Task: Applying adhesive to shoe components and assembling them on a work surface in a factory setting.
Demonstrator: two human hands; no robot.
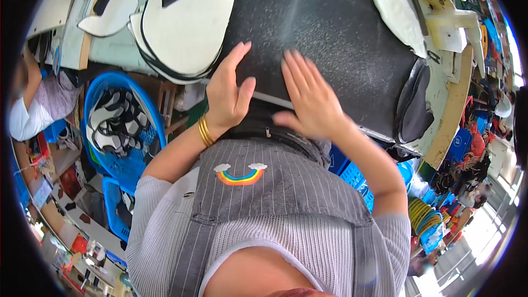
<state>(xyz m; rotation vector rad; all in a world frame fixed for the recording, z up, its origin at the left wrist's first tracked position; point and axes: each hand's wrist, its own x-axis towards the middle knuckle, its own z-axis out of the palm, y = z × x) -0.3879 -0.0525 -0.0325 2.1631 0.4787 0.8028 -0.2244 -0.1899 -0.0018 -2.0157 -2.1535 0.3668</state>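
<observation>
I see my left hand [228,91] and right hand [311,96] pressed flat, fingers spread and gripping nothing, on the black sheet [330,33] across the table, white-and-black cut pieces [184,25] just left, blue basket [118,126] below.

No clear packages, labels, signs or screens anywhere around the work table

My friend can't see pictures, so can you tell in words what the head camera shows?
Two bare hands, the left hand and the right hand, lie flat, fingers spread, on a big black sheet covering a worktable. White cut pieces with black edges lie at the sheet's far left, and a blue plastic basket of black-and-white pieces stands lower left.
</observation>
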